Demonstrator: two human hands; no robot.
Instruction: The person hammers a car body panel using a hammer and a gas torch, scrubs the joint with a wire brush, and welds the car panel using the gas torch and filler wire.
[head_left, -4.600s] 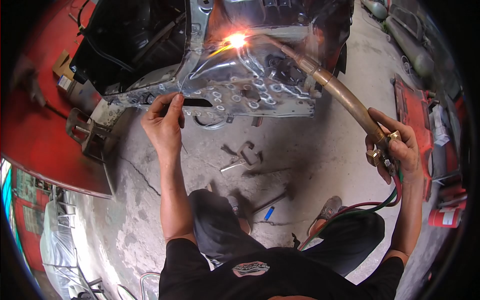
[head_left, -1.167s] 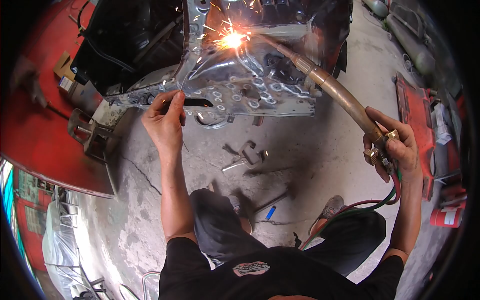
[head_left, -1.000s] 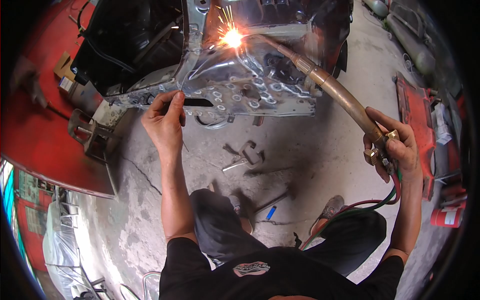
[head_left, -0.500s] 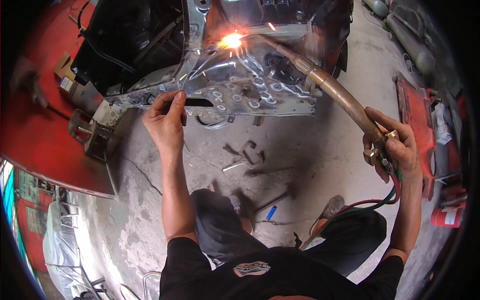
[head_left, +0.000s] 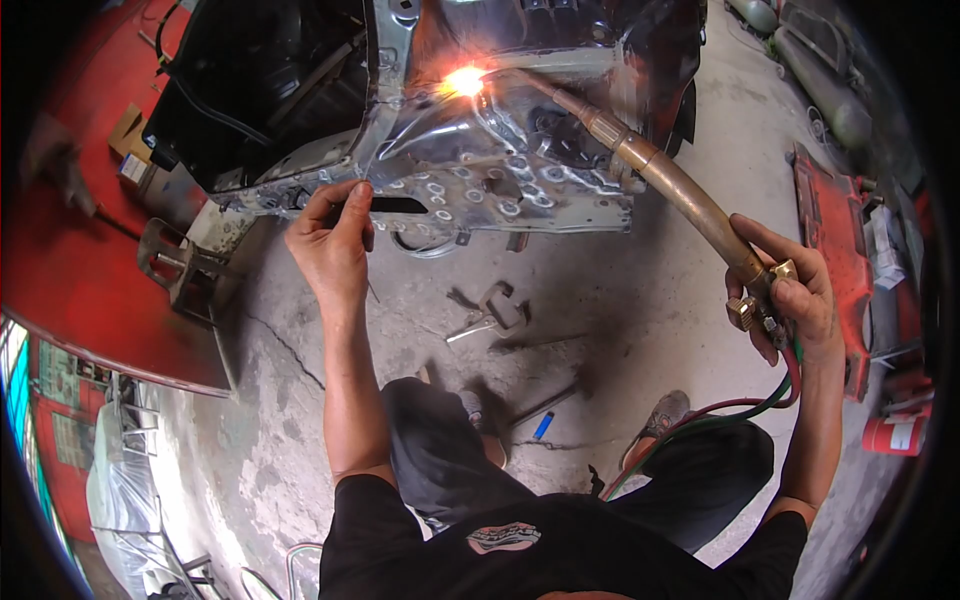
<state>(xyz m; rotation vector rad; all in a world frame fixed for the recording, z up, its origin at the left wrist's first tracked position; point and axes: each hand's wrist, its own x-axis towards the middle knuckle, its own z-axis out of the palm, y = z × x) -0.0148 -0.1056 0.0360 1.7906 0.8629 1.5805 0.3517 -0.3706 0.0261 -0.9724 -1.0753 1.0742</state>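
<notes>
My right hand (head_left: 803, 300) is wrapped around the valve end of a brass gas welding torch (head_left: 690, 195). The torch's nozzle points up and left at a bright orange-white glow (head_left: 466, 81) on a bare-metal car body section (head_left: 570, 212). Between the thumb and fingers of my left hand (head_left: 335, 235), pinched, is a thin welding rod (head_left: 374, 292); its upper part runs toward the glow and is hard to follow. Weld spots and a slot show along the metal's lower edge. Red and green hoses (head_left: 690, 415) trail from the torch across my leg.
On the concrete floor lie a locking clamp (head_left: 505, 310), a hammer (head_left: 545, 402) and a blue lighter (head_left: 543, 426). A red car panel (head_left: 110, 300) fills the left side. Gas cylinders (head_left: 825, 95) and a red metal piece (head_left: 832, 260) lie at right.
The flying sparks around the glow have gone and the glow is slightly smaller. Both hands and the torch stay almost exactly where they were.
</notes>
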